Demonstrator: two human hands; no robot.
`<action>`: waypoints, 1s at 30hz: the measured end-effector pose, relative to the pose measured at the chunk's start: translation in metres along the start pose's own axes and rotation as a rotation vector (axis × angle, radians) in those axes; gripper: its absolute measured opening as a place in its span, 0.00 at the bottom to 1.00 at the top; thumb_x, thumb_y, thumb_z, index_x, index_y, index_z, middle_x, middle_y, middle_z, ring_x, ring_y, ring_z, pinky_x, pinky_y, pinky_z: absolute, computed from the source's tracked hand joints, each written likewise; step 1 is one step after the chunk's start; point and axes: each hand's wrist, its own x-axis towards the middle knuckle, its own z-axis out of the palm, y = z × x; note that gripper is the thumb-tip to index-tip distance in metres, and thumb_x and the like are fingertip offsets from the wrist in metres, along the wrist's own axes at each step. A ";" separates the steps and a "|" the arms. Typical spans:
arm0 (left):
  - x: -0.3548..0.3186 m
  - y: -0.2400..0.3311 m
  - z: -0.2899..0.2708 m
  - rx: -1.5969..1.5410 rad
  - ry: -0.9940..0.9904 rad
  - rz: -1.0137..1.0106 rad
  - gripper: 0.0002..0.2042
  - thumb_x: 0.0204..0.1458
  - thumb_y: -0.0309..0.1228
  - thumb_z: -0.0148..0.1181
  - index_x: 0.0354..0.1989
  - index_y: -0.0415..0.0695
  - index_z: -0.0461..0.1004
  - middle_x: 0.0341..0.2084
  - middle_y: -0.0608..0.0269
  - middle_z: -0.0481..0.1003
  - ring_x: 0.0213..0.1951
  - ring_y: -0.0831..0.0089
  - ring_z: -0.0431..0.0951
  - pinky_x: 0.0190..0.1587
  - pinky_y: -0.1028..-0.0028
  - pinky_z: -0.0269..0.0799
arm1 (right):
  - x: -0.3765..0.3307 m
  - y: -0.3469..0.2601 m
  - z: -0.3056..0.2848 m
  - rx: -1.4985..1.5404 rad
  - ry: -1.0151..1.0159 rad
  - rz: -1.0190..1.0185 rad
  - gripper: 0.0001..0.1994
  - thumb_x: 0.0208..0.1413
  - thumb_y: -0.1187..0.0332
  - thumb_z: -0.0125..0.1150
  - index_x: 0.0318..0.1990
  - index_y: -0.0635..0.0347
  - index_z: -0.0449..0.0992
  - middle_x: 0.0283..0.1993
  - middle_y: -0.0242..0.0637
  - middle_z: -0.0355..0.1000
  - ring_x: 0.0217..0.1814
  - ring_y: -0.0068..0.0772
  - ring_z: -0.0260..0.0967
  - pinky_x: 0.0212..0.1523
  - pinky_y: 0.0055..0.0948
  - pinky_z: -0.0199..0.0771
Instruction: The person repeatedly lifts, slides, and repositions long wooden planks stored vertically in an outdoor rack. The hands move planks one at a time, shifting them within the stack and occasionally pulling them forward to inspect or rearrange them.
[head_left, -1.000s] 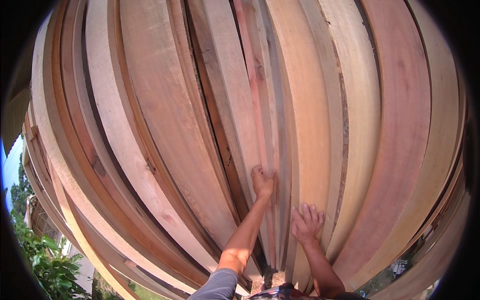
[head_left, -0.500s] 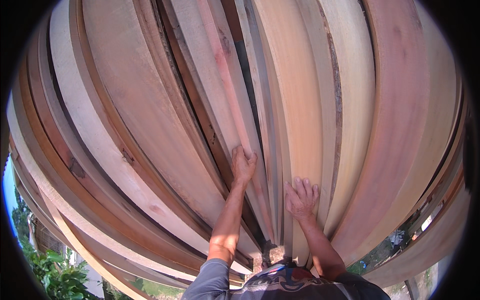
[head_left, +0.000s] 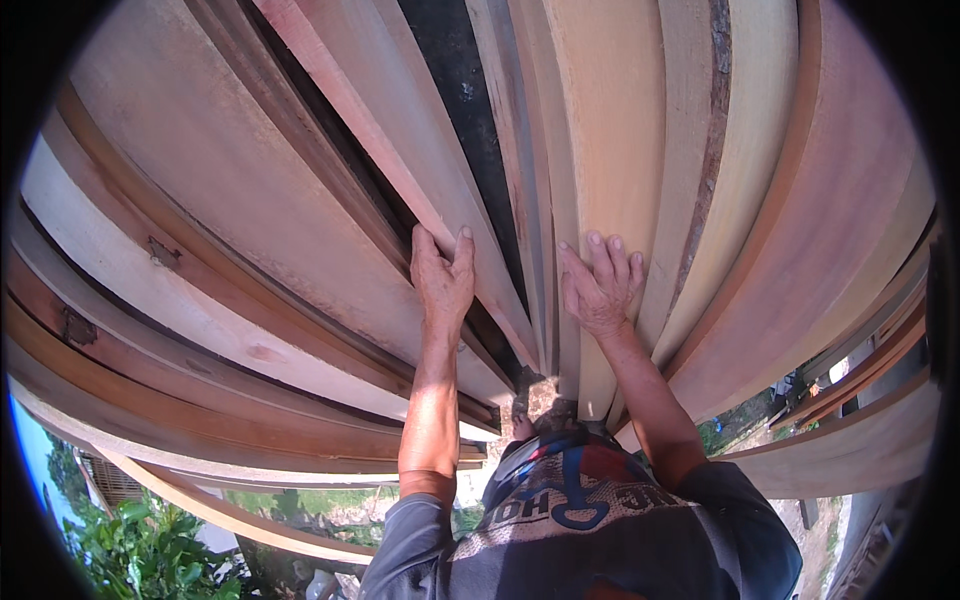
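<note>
My left hand (head_left: pixel 442 270) is closed around the left edge of a long pinkish plank (head_left: pixel 390 130), its thumb along the near face. The plank leans left among several standing boards, and a dark gap (head_left: pixel 465 90) runs along its right side. My right hand (head_left: pixel 602 285) lies with spread fingers against the broad face of a yellowish plank (head_left: pixel 612 130) just beyond that gap. Their lower ends come together near my feet.
Wide, rough-sawn boards fan out on both sides: a broad brownish board (head_left: pixel 230 150) to the left and a wide pinkish-purple board (head_left: pixel 820 220) to the right. A leafy green bush (head_left: pixel 150 550) grows at the lower left. Sunlit ground (head_left: pixel 545 400) shows by my feet.
The plank in my left hand has tipped left, turning its broad face to the right and widening the gap beside it. My right hand stays on the yellowish plank. The view has shifted.
</note>
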 end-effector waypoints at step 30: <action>0.111 0.025 0.104 0.029 -0.291 -0.006 0.15 0.56 0.36 0.66 0.44 0.36 0.80 0.39 0.38 0.81 0.44 0.47 0.83 0.49 0.58 0.78 | -0.004 0.007 0.006 -0.138 -0.042 -0.107 0.20 0.54 0.63 0.63 0.55 0.32 0.83 0.80 0.43 0.48 0.84 0.50 0.37 0.80 0.50 0.25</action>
